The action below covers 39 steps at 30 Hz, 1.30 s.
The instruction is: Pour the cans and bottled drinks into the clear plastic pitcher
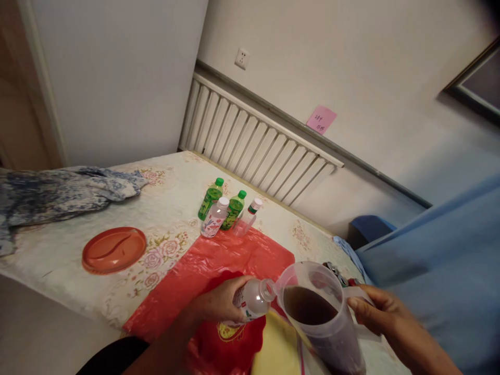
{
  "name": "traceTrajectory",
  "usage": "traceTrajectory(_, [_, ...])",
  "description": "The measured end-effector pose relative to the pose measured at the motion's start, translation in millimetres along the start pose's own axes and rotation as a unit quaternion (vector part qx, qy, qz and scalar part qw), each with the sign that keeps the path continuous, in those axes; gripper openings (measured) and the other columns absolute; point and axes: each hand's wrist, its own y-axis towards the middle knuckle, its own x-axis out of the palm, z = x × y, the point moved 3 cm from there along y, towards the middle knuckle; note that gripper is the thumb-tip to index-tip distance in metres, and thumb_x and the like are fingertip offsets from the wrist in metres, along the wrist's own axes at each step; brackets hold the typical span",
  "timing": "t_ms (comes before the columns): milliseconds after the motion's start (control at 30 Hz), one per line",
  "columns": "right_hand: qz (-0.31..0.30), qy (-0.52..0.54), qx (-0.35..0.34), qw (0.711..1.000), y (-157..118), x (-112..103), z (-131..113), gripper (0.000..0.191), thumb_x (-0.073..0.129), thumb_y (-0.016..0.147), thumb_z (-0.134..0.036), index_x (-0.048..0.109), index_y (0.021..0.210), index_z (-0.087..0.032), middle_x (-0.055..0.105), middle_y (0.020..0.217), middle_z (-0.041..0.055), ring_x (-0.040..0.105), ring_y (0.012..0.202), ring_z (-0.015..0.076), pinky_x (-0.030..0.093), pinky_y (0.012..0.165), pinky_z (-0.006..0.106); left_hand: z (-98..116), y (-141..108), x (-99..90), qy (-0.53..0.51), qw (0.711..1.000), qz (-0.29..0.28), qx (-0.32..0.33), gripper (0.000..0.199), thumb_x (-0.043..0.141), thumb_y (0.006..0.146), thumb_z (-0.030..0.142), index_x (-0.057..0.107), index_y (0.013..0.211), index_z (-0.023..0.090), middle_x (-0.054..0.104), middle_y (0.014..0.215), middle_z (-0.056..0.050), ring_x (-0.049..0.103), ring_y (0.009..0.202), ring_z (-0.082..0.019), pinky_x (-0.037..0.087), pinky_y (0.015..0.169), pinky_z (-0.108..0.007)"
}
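Note:
Wrapped round a clear plastic bottle (pixel 253 301) with a white and red label, my left hand (pixel 222 302) holds it tilted, its uncapped mouth at the rim of a translucent pitcher (pixel 328 338). Dark brown liquid is inside the pitcher. On the right, my right hand (pixel 377 310) grips the pitcher's handle. The bottle looks nearly clear; its contents are hard to make out. Below my left hand lie a red scalloped item (pixel 250 341) with a yellow pattern and a yellow item (pixel 275 346).
A red plastic sheet (pixel 258 252) covers part of the flowered tablecloth (pixel 179 198). Behind it stand green-capped bottles (pixel 211 200) and white-capped bottles (pixel 214 219). An orange lid (pixel 114 251) and patterned cloth (pixel 70 192) lie left. A radiator (pixel 250 140) runs along the wall.

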Motion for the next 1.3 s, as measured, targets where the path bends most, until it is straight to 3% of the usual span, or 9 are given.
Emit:
traceTrajectory(267, [-0.011,-0.025,0.004,1.000,3.3,-1.4,2.1,0.050,0.076,0.064,-0.069,0.069,0.062,-0.019,0.057,0.057,0.0011,0.048,0.055,0.0152,0.035,0.050,0.026,-5.5,0.2,-2.3,0.007,1.000,-0.002,0.004,0.071,0.073,0.056,0.014,0.059,0.125,0.025,0.070,0.115,-0.002,0.064,0.101,-0.025,0.049,0.080,-0.029])
traceTrajectory(467, [-0.048,-0.065,-0.011,0.997,9.4,-6.9,-3.1,0.050,0.077,0.064,-0.067,0.070,0.061,-0.018,0.054,0.054,0.0001,0.043,0.052,0.0128,0.032,0.048,0.025,-6.3,-0.4,-2.1,0.004,1.000,-0.001,0.008,0.072,0.074,0.057,0.014,0.058,0.126,0.026,0.069,0.117,-0.002,0.064,0.103,-0.026,0.049,0.082,-0.030])
traceTrajectory(800, [-0.045,-0.058,-0.005,0.997,10.7,-8.3,-2.8,0.045,0.080,0.061,-0.062,0.069,0.058,-0.018,0.058,0.055,0.0017,0.052,0.054,0.0172,0.041,0.051,0.028,-8.4,-0.2,-0.8,0.007,0.999,-0.004,0.032,0.067,0.075,0.060,0.014,0.059,0.124,0.026,0.069,0.117,-0.002,0.064,0.106,-0.025,0.049,0.083,-0.028])
traceTrajectory(1067, [-0.045,-0.074,-0.012,0.996,1.9,-0.9,-17.6,0.048,0.078,0.063,-0.066,0.072,0.064,-0.018,0.060,0.058,0.0019,0.056,0.060,0.0191,0.046,0.057,0.029,-9.6,-0.9,-2.1,0.061,0.998,-0.002,0.002,0.071,0.075,0.060,0.019,0.057,0.128,0.025,0.069,0.116,-0.003,0.064,0.104,-0.026,0.050,0.083,-0.030])
traceTrajectory(1300, [-0.052,-0.089,-0.010,0.995,-0.6,1.4,-25.1,0.051,0.076,0.063,-0.069,0.072,0.066,-0.018,0.059,0.059,0.0018,0.057,0.061,0.0195,0.047,0.058,0.029,-7.4,-1.5,-3.2,0.077,0.997,-0.004,0.020,0.071,0.078,0.060,0.022,0.057,0.128,0.025,0.068,0.123,-0.004,0.064,0.109,-0.027,0.050,0.086,-0.029])
